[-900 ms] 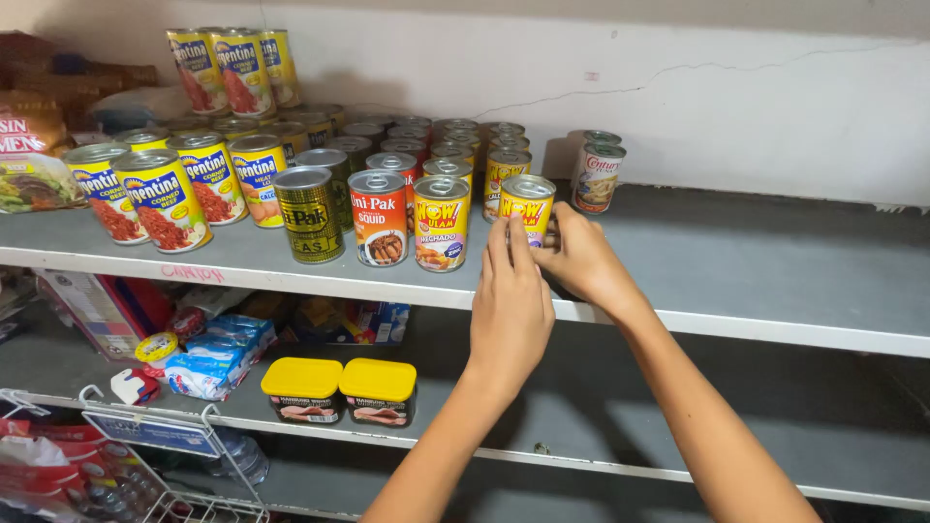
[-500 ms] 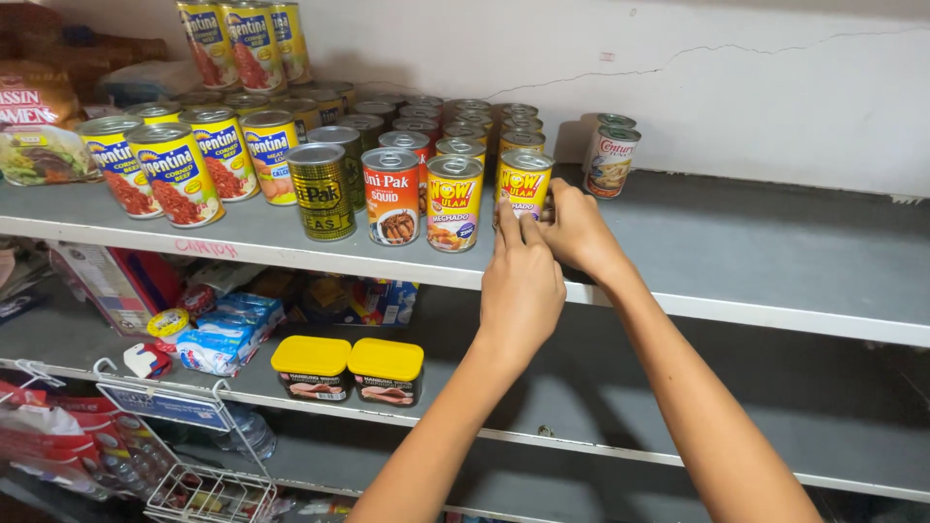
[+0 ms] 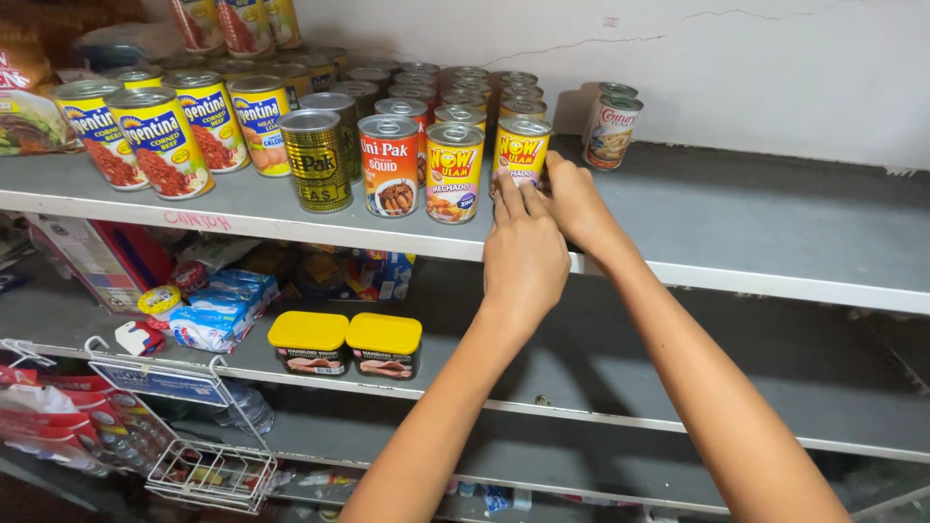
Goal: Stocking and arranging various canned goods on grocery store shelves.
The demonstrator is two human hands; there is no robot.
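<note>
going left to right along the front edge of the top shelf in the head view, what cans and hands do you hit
blue-and-yellow can → gold can → red can → yellow-and-red can → left hand → right hand, both hands at the last yellow can
</note>
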